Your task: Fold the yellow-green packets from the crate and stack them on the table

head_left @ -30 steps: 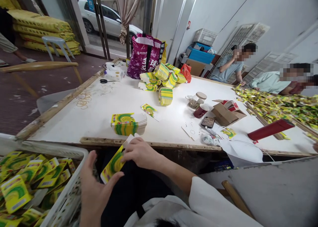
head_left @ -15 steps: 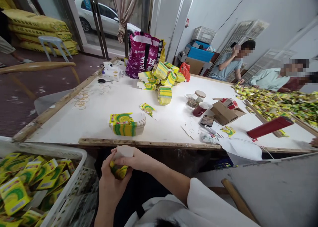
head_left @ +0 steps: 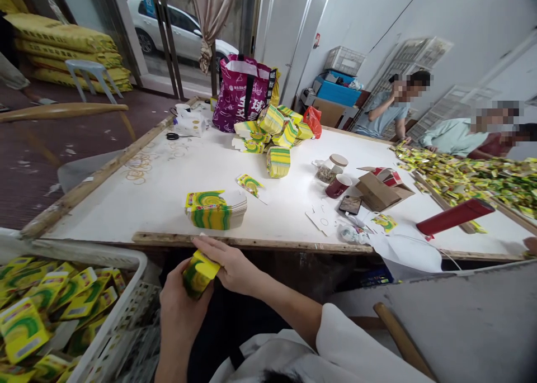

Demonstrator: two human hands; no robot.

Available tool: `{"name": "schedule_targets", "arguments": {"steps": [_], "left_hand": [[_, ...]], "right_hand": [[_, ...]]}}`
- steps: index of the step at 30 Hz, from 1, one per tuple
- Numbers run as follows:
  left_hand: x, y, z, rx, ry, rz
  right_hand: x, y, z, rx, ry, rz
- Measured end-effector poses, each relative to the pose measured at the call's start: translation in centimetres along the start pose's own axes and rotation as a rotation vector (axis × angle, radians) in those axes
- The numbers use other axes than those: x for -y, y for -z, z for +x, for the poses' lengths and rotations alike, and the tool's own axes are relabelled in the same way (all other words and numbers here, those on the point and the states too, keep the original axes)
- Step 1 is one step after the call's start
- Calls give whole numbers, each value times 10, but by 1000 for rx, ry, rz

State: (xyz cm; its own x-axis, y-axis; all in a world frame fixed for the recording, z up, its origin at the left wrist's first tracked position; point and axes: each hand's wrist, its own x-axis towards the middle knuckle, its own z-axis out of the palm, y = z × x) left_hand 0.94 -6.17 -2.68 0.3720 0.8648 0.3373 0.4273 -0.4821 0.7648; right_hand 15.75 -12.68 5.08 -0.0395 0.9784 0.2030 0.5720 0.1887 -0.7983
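Both of my hands hold one small yellow-and-green carton (head_left: 198, 272) in front of my lap, just below the table's wooden front edge (head_left: 251, 242). My left hand (head_left: 179, 307) wraps round the carton from below. My right hand (head_left: 233, 264) presses on its top with closed fingers. A stack of flat yellow-and-green carton blanks (head_left: 215, 208) lies on the white table (head_left: 176, 170) just beyond my hands. To my left, a white plastic crate (head_left: 121, 310) holds several folded cartons of the same kind (head_left: 46, 305).
Further back stand a heap of bundled blanks (head_left: 274, 134), a purple bag (head_left: 244, 94), scissors (head_left: 174, 136), a red mug (head_left: 338, 185), a phone (head_left: 351, 204), a brown cardboard box (head_left: 380, 190) and a red tube (head_left: 456, 216). Two people sit at the far right beside a pile of small packets (head_left: 474, 179).
A second ago the piece was a flat blank between my hands. My left hand closed round it and it is now a squared-up carton, with my right hand pressing its top.
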Motion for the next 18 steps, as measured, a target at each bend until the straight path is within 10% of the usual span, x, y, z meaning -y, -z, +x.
{"name": "schedule_targets", "arguments": {"steps": [9,18], "left_hand": [[-4,20,-1,148,39,-46],[-3,25,3,260,57,-95]], "right_hand": [[5,35,5,383,10,-242],[-8,31,7,325,33,-220]]}}
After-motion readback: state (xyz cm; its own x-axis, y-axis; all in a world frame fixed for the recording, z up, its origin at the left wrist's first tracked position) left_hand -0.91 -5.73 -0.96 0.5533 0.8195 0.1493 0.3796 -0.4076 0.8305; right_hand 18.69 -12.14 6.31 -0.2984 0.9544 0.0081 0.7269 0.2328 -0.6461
